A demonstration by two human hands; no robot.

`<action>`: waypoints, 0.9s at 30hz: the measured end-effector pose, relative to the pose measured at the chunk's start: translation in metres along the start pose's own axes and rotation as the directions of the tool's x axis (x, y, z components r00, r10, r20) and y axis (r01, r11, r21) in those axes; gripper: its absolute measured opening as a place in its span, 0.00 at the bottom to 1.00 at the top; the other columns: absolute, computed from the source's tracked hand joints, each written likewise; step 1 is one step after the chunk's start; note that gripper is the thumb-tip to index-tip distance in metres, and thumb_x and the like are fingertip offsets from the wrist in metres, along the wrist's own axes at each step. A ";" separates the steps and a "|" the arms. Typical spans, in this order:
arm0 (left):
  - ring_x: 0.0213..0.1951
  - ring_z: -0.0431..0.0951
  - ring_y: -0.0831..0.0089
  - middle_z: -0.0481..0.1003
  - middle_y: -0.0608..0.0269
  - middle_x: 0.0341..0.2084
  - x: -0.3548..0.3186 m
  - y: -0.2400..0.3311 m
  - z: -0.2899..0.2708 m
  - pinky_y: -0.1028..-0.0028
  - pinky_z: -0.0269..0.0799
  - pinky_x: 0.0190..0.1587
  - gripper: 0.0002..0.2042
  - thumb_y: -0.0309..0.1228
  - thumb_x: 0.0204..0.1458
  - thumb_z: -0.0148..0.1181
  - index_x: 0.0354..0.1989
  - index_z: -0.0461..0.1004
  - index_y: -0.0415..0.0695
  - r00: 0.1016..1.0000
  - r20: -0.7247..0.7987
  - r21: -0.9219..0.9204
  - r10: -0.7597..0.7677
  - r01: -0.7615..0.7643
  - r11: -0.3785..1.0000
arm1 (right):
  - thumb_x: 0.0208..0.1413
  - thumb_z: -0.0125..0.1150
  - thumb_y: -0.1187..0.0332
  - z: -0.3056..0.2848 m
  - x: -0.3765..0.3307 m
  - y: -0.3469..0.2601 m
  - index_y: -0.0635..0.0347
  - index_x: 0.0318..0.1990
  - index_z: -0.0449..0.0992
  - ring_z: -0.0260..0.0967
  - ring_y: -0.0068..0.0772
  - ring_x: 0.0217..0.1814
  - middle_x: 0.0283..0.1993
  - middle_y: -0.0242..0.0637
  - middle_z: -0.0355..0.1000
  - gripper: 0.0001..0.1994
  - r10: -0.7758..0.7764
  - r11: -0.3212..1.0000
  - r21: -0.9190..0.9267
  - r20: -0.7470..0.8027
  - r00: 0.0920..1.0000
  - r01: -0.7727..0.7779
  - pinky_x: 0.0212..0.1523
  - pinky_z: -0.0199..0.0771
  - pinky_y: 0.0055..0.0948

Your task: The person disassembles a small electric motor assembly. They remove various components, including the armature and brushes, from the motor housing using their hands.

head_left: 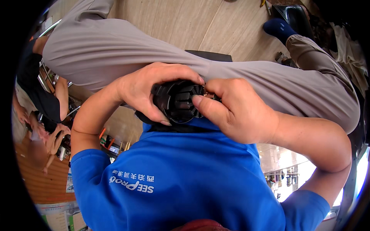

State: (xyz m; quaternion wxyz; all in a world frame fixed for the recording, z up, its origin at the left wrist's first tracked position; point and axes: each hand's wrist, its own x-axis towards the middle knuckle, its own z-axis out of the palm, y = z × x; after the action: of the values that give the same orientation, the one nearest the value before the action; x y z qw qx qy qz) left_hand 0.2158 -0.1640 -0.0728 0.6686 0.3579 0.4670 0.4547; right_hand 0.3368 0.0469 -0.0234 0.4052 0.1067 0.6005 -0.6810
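Observation:
A black round part (178,101) with deep slots and ribs around its end is held in front of my waist, over my lap. My left hand (144,86) wraps it from the left, with the thumb low on its side and the fingers over its top. My right hand (239,109) is closed at the part's right end, the thumb tip pressed on the ribs. Between its thumb and forefinger shows a small copper-coloured bit (208,94), mostly hidden; I cannot tell whether it belongs to the part.
My legs in grey trousers (115,50) spread on both sides above a light wood-look floor (185,27). A dark seat edge (210,56) shows between them. At the left, another person's arm and hands (58,134) are near a brown wooden surface (42,184). A black shoe (293,17) lies at upper right.

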 end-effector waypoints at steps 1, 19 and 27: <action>0.50 0.74 0.60 0.72 0.51 0.49 0.000 0.000 0.000 0.65 0.67 0.55 0.43 0.32 0.21 0.78 0.54 0.68 0.37 1.000 -0.010 0.010 0.011 -0.011 1.000 | 0.56 0.54 0.62 0.001 -0.001 -0.001 0.72 0.26 0.74 0.70 0.60 0.26 0.21 0.57 0.69 0.17 0.026 1.000 0.014 -0.036 0.999 -0.025 0.30 0.71 0.46; 0.52 0.72 0.58 0.71 0.49 0.50 -0.009 -0.005 0.001 0.61 0.66 0.56 0.42 0.31 0.24 0.77 0.56 0.66 0.39 0.998 -0.068 -0.146 0.010 -0.020 0.989 | 0.51 0.61 0.65 0.003 0.000 -0.012 0.67 0.25 0.69 0.68 0.58 0.25 0.22 0.52 0.69 0.13 -0.129 0.945 -0.313 -0.098 0.987 0.093 0.26 0.68 0.45; 0.47 0.75 0.66 0.74 0.56 0.46 -0.007 -0.001 0.001 0.68 0.69 0.52 0.39 0.31 0.27 0.74 0.55 0.67 0.38 0.998 -0.057 -0.121 -0.018 0.011 0.993 | 0.48 0.68 0.58 -0.012 0.006 -0.018 0.67 0.26 0.70 0.70 0.58 0.29 0.25 0.51 0.70 0.19 -0.148 0.924 -0.337 0.122 0.982 0.181 0.30 0.69 0.46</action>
State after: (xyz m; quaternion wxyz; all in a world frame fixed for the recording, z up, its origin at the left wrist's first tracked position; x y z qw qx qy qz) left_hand 0.2163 -0.1706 -0.0708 0.6786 0.2999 0.4605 0.4873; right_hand 0.3167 0.0540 -0.0175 0.3870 -0.0492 0.6982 -0.6003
